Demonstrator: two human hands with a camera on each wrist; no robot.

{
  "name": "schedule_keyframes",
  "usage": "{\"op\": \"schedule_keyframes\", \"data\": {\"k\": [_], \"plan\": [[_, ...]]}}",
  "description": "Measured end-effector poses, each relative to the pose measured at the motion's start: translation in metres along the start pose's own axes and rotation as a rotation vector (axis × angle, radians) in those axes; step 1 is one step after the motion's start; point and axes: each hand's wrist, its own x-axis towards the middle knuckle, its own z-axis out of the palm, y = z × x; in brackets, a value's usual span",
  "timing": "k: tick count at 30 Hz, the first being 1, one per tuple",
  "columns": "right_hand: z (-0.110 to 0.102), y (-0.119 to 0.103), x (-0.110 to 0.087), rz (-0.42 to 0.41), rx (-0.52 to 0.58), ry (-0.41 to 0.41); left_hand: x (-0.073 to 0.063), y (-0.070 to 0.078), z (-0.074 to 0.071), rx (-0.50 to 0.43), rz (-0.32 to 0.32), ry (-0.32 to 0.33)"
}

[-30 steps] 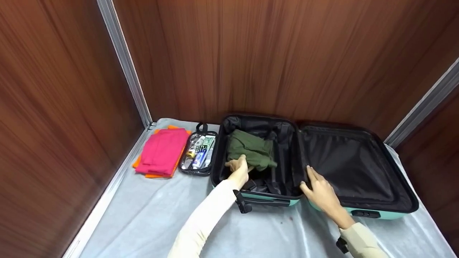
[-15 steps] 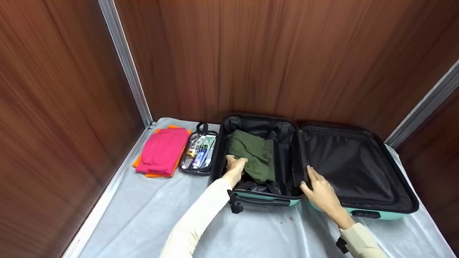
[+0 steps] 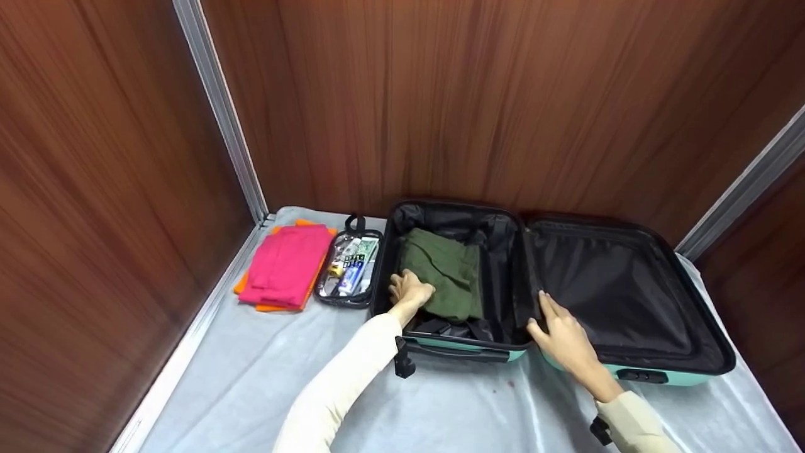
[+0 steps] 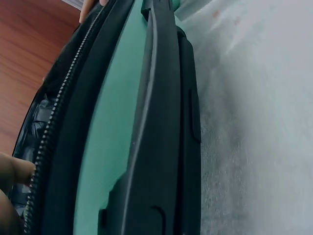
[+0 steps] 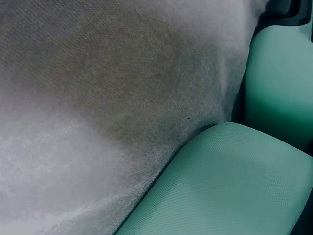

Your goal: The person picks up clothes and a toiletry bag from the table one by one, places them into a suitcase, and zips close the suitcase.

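A folded dark green garment (image 3: pixel 445 277) lies in the left half of the open suitcase (image 3: pixel 501 296), which has a mint-green shell and black lining. At the garment's near left corner is my left hand (image 3: pixel 412 292), its thumb over the cloth and its fingers loosely bent by the suitcase wall. Part of this hand (image 4: pixel 12 178) shows beside the zip in the left wrist view. My right hand (image 3: pixel 561 332) rests with fairly straight fingers on the near inner edge of the suitcase's right half. The right wrist view shows only the mint shell (image 5: pixel 230 181) and the sheet.
Left of the suitcase lies a clear toiletry pouch (image 3: pixel 349 267) with a black rim and small items inside. Beside it is a folded pink garment (image 3: pixel 288 264) on top of an orange one (image 3: pixel 270 309). A grey sheet (image 3: pixel 251 377) covers the surface; wood-patterned panels (image 3: pixel 440 100) enclose it.
The near part of the green garment has come down flat toward the suitcase's front. My left hand has shifted left to the garment's edge. The right hand stays in place.
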Motion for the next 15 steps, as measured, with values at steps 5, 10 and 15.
{"op": "schedule_keyframes", "data": {"k": [5,10,15], "plan": [[0.0012,0.0002,-0.0002,-0.003,0.007,0.011,-0.0046,-0.0021,-0.002,0.13,0.13,-0.024],[0.0011,-0.0001,0.0007,-0.006,0.003,0.026,-0.0082,-0.004,-0.0042,0.196,0.211,-0.061],[0.0004,-0.0003,0.0012,-0.009,0.004,0.022,-0.0074,-0.0068,-0.0066,0.15,0.201,-0.098]]}}
